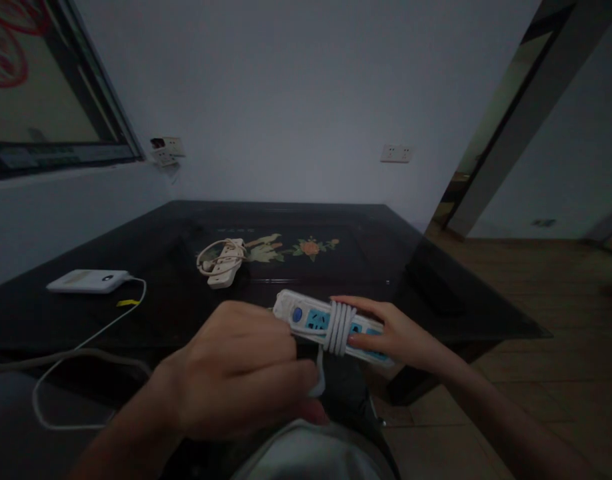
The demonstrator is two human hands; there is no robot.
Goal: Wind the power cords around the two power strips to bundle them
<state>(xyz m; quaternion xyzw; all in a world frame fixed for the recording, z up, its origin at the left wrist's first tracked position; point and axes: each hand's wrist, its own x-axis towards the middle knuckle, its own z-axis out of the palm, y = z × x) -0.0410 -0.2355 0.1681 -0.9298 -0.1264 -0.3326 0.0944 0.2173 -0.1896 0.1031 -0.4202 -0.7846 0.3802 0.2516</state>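
Observation:
A white power strip (291, 308) with blue sockets and a round blue button is held up in front of me, near the table's front edge. Several turns of its white cord (340, 327) are wound around its middle. My right hand (381, 327) grips the strip's right end, thumb on the socket face beside the coil. Closer to the camera, my left hand (241, 367) is curled closed around the loose stretch of cord running down from the coil. What lies inside its fingers is mostly hidden.
On the dark table (376, 233) lies a second power strip (226, 263) with its cord looped over it. A white power bank (89, 281) with a cable sits at the left, a yellow scrap (128, 303) nearby. Wall sockets (396, 154) are beyond; a dark flat object (433, 287) lies right.

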